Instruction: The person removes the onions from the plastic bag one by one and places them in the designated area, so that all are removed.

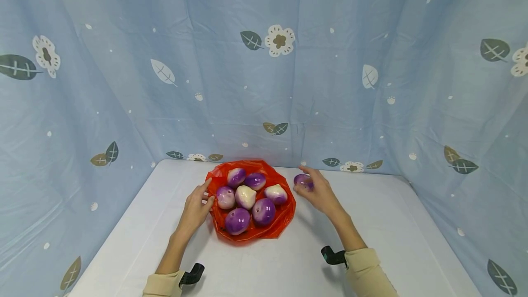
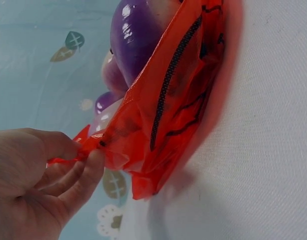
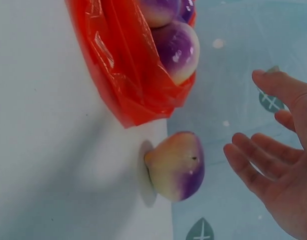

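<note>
A red plastic bag (image 1: 247,238), its mouth spread wide, sits on the table with several glossy purple-and-white turnips (image 1: 237,221) inside. My left hand (image 1: 194,210) pinches the bag's left edge between thumb and fingers; the left wrist view shows the thin red plastic (image 2: 126,150) drawn up toward the fingertips. To the right of the bag, one loose turnip (image 3: 178,167) rests on the table. Over it hovers my right hand (image 1: 321,194), thumb and fingers spread apart, with a gap between the hand (image 3: 288,155) and the turnip in the right wrist view.
A white cloth (image 1: 264,269) covers the table. Blue curtains (image 1: 231,86) with leaf and flower prints hang close behind the table and along both sides. A black wrist mount (image 1: 333,255) juts from each sleeve.
</note>
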